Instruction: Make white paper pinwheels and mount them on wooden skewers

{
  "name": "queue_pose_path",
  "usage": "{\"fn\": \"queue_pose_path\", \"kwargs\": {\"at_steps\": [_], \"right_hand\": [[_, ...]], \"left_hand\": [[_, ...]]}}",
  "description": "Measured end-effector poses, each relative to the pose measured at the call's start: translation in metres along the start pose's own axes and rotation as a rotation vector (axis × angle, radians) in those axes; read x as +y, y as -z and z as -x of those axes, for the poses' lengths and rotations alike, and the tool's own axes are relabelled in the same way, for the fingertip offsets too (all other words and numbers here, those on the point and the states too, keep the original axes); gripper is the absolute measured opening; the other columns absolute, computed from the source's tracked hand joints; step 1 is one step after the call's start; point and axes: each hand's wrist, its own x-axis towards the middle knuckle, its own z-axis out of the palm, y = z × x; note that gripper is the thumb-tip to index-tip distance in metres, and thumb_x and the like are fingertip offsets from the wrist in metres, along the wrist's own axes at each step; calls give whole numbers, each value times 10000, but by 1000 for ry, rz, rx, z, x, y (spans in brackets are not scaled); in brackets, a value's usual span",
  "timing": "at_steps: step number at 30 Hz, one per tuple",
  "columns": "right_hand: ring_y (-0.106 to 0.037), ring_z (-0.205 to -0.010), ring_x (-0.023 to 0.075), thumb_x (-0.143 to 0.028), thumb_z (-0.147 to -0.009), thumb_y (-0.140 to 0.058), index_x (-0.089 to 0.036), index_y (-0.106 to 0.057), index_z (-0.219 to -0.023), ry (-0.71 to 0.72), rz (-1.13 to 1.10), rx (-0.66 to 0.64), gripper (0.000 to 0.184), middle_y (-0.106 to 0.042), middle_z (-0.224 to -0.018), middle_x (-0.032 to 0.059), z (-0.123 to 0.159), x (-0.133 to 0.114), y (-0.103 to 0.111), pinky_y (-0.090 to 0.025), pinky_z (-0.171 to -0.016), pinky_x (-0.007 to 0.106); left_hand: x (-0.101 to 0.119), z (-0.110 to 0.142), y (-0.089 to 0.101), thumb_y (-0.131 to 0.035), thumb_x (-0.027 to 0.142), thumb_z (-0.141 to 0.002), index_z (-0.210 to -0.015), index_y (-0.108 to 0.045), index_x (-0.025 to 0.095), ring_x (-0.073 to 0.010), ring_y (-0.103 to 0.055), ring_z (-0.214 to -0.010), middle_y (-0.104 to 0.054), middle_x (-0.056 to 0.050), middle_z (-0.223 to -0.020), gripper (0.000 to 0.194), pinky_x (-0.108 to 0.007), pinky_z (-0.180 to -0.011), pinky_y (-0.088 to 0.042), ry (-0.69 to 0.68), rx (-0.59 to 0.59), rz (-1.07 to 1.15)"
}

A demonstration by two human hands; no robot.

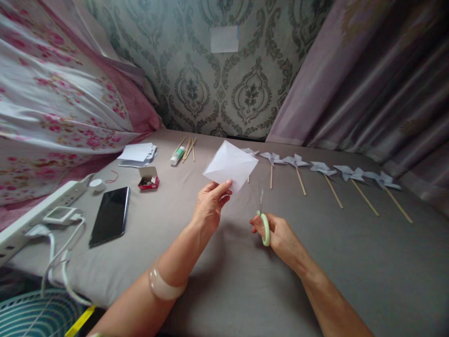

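Near the centre of the frame, the left hand (208, 203) pinches a thin white square paper sheet (233, 166) with diagonal creases by its lower corner, the thumb lying on the near face and the other fingers curled in behind. The sheet stands tilted like a diamond above the grey cloth surface (224, 290). A pale translucent bangle (164, 285) rings the left forearm. Right of centre and lower, the right hand (282, 238) is closed around the pale green handles of a pair of metal scissors (266, 229), whose blades point toward the top of the frame, just beside the sheet but apart from it. From behind the sheet to the right side of the frame runs a row of six white paper pinwheels on wooden sticks (351, 173), the leftmost partly hidden by the sheet. Left of the sheet, several bare wooden sticks (189, 150) lie beside a white bottle with a green label (177, 156). Farther left are a stack of white paper (137, 153), a small open red box (148, 181) with small items inside, and a black smartphone (110, 215) near a white power strip (58, 201).
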Motion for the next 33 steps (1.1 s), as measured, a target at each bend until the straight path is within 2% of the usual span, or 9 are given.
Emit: {"fn": "queue_pose_path", "kwargs": {"at_steps": [4,8,16,26,33], "right_hand": [[-427,-559,104,-572,-817,-544,-147,-592,-758,19,67,-171,431,-520,-614,-15,4,0,-9,-319,-495,230],[-379,-554,95,-529,-818,-559,-164,-522,-701,0,101,-237,385,-442,-584,-44,6,-4,-12,-284,-491,228],[-359,-547,91,-518,-794,-583,-157,-524,-699,-20,51,-220,377,-431,-582,-47,7,-8,-13,-280,-489,230],[-320,-553,94,-579,-760,-576,-184,-455,-640,-42,44,-207,430,-371,-574,-51,6,-7,-12,-259,-488,241],[-361,-561,104,-603,-741,-569,-171,-496,-641,-69,54,-177,449,-413,-580,-34,5,-7,-11,-294,-513,253]], "left_hand": [[2,1,-1,-863,263,-450,-554,-522,158,-62,-542,-565,-610,38,-624,372,-202,-582,-384,-5,-3,28],[-5,4,-2,-859,250,-471,-622,-600,148,-65,-544,-559,-634,21,-638,317,-202,-574,-392,24,-41,37],[-13,9,-4,-847,236,-512,-600,-611,128,-75,-544,-556,-609,6,-578,274,-216,-590,-428,52,-69,23],[-11,12,-6,-862,241,-490,-665,-639,118,-77,-569,-570,-648,-5,-638,308,-203,-580,-449,67,-68,33],[-12,11,-6,-850,218,-511,-666,-655,112,-67,-561,-548,-649,-1,-631,271,-196,-575,-451,60,-71,57]]}}
